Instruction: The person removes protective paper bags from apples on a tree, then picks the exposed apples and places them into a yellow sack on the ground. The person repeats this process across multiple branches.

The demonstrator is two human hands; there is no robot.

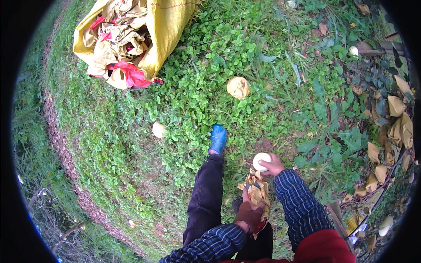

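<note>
My right hand point(273, 165), bare, holds a smooth, pale cream round fruit point(262, 161), with the thumb across its near side. Just below it, my left hand point(250, 212), in a brown fingerless glove, grips a bunch of crumpled brown paper bags point(258, 193) with dark and red patches of lining. The fruit sits close above the top of the bunch. Above left, a yellow woven sack point(171, 33) lies with its mouth towards me, stuffed with crumpled brown and red paper point(125, 42).
A wrinkled tan ball point(238, 88), perhaps paper-wrapped, lies in the weeds ahead. Another pale round thing point(159, 130) lies on the ground to the left. Brown paper bags point(396, 107) and a thick branch point(381, 48) line the right side. My blue shoe point(218, 138) stands among leafy plants.
</note>
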